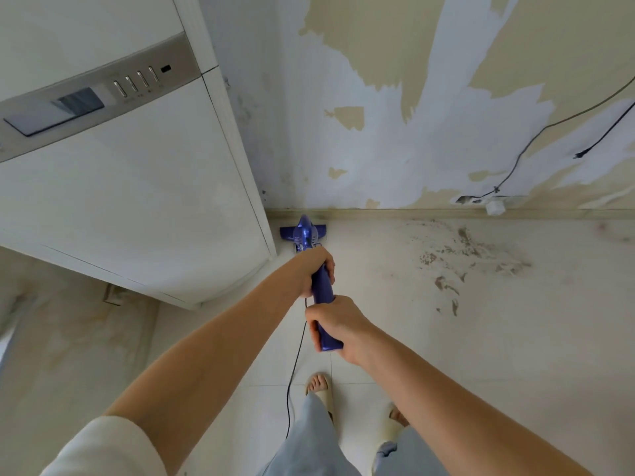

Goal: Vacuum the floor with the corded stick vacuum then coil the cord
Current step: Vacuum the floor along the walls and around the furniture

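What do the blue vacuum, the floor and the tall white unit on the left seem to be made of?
Vacuum: likely moulded plastic, glossy blue, with highlights on its curved body.
Floor: apparently glazed ceramic tile, pale and faintly shiny, with straight grout lines.
White unit: probably plastic or painted metal, smooth and satin; its control band looks like brushed metal.
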A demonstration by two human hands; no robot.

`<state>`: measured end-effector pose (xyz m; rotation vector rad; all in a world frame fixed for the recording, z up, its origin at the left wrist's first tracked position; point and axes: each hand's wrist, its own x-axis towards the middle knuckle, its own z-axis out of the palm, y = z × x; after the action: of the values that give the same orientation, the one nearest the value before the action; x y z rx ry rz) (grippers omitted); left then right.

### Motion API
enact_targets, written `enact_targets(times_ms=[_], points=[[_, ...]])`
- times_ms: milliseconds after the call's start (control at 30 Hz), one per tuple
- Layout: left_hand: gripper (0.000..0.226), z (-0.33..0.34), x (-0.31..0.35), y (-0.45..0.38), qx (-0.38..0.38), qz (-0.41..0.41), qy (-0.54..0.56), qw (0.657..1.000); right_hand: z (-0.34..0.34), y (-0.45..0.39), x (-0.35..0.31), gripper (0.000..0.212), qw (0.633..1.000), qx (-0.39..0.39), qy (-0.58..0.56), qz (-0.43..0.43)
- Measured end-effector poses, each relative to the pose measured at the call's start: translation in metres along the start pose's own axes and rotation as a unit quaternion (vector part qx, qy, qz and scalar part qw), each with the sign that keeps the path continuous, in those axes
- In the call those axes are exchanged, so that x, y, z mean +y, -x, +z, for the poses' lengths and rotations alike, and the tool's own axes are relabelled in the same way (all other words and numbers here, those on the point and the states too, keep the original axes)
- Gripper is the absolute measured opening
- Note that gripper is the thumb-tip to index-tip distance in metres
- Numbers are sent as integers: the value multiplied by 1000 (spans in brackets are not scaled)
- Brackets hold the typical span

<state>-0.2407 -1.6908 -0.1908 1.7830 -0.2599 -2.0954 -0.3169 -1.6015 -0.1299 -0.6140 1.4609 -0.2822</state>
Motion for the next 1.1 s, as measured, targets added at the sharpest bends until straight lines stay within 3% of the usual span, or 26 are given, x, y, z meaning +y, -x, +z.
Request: enact_targets(times_ms=[200, 433, 600, 767, 1100], points=[[23, 9, 3, 18, -35, -2, 53, 998, -21, 16, -12, 14, 999, -22, 24, 8], [24, 39, 17, -3, -9, 23, 29, 999, -58, -13, -22, 10, 998, -29, 51, 2], [27, 10, 13, -11, -6, 11, 18, 1000, -19, -27, 2, 13, 999, -24, -25, -17], [24, -33, 1, -2, 6, -20, -14, 1000, 31, -22, 16, 12, 997, -35, -68, 19], [26, -36, 24, -2, 30, 16, -21, 999, 41, -37, -14, 14, 1000, -6, -26, 11]])
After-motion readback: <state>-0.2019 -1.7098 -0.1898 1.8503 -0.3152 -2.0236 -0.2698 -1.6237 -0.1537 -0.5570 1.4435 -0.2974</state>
